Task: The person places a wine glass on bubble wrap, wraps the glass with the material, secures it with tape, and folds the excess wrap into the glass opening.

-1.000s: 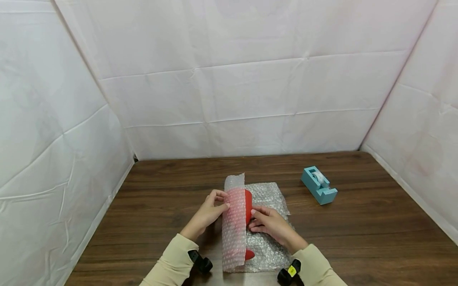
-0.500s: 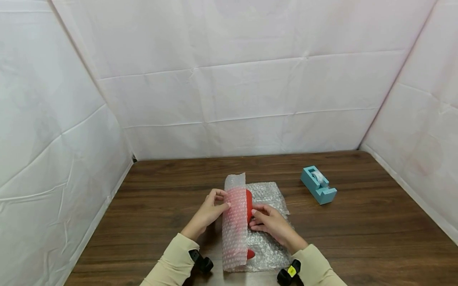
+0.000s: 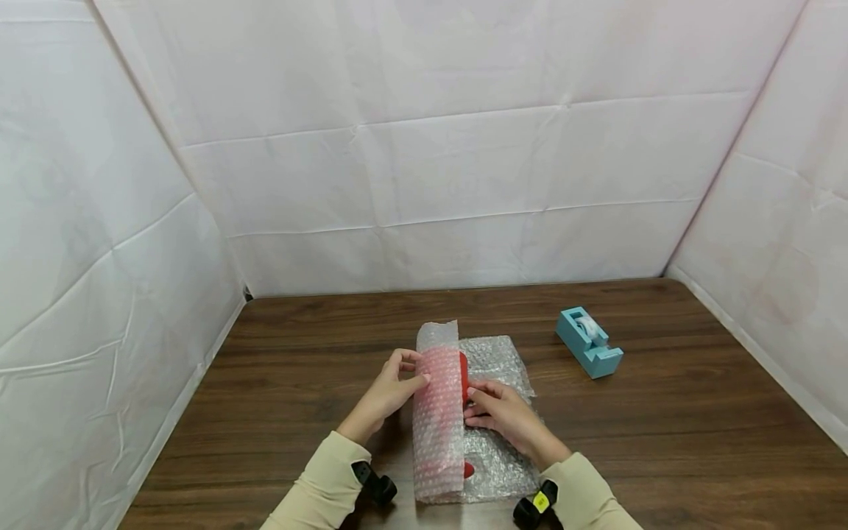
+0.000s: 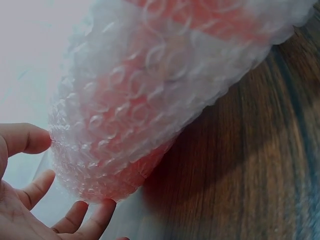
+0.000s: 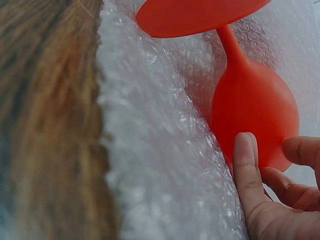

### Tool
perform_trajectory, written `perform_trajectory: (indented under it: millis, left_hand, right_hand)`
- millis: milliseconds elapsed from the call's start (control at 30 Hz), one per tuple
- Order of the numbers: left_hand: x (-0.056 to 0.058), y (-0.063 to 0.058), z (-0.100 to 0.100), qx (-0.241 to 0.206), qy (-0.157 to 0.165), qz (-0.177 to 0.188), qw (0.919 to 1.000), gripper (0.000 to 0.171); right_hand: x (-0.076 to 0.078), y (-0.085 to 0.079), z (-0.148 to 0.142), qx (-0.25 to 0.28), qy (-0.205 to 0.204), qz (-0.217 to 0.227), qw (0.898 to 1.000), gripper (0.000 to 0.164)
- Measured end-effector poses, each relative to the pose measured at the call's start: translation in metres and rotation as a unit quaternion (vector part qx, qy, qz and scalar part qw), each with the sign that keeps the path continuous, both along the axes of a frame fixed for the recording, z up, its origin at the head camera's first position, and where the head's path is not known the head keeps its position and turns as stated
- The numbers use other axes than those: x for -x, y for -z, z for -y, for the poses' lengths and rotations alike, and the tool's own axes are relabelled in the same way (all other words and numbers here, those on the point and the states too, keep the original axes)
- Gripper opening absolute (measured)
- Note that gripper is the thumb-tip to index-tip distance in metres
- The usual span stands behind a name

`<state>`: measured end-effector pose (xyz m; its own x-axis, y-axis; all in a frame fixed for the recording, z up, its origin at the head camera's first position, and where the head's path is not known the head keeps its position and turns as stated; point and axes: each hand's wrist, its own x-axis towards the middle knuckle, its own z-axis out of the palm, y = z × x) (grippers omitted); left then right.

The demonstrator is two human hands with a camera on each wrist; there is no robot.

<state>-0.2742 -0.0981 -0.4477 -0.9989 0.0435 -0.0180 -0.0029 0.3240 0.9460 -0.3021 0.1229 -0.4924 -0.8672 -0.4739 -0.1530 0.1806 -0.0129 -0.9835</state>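
A red wine glass point(image 5: 255, 107) lies on its side along a sheet of bubble wrap point(image 3: 440, 419), which is folded over it from the left. In the head view only slivers of its bowl and foot point(image 3: 469, 470) show past the wrap's edge. My left hand point(image 3: 384, 394) holds the wrap around the covered bowl, thumb on top and fingertips along its end in the left wrist view. My right hand point(image 3: 506, 419) grips the glass at its bowl near the rim, the thumb on one side and fingers on the other.
The rest of the bubble wrap point(image 3: 500, 357) lies flat to the right, partly under my right hand. A light blue tape dispenser point(image 3: 589, 342) with a roll of clear tape stands at the back right of the wooden table point(image 3: 298, 346). White cloth walls point(image 3: 457, 169) surround the table's back and sides.
The folded wrap's edge has crept right over the wine glass, so less red shows at bowl and foot. Both hands keep their places, with only a slight shift to the right.
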Motion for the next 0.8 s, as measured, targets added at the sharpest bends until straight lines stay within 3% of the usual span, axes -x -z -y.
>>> perform_trajectory:
  millis: [400,800]
  left_hand:
    - [0.0023,-0.0001,-0.0004,0.013,0.0,0.017,0.9998,0.043]
    - [0.0041,0.0003,-0.0045,0.02,0.005,0.007,0.9998,0.043]
  right_hand:
    - [0.0009,0.0009,0.0004,-0.011,-0.002,-0.013,1.0,0.056]
    - [0.0026,-0.0014,-0.0059,-0.016,-0.022,-0.026,0.999,0.057]
